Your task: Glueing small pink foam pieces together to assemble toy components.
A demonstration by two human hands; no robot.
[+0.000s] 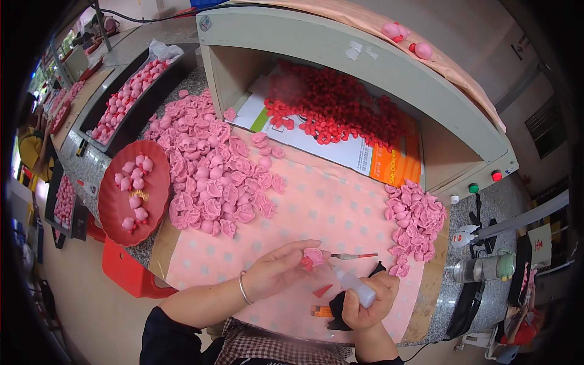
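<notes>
My left hand (277, 267) pinches a small pink moulded piece (314, 257) with a red part at its side, above the pink dotted cloth (316, 204). My right hand (365, 301) grips a small white squeeze bottle (356, 287) whose tip points up toward that piece. A thin brush with a red handle (354, 256) lies on the cloth just right of the piece. A small red cap (322, 291) and an orange bit (321, 311) lie between my hands.
A big heap of pink pieces (210, 164) covers the cloth's left; a smaller heap (417, 222) lies right. A red tray (131, 191) holds several pink figures. Red pieces (334, 109) fill the cabinet opening. A plastic bottle (483, 267) lies at the right.
</notes>
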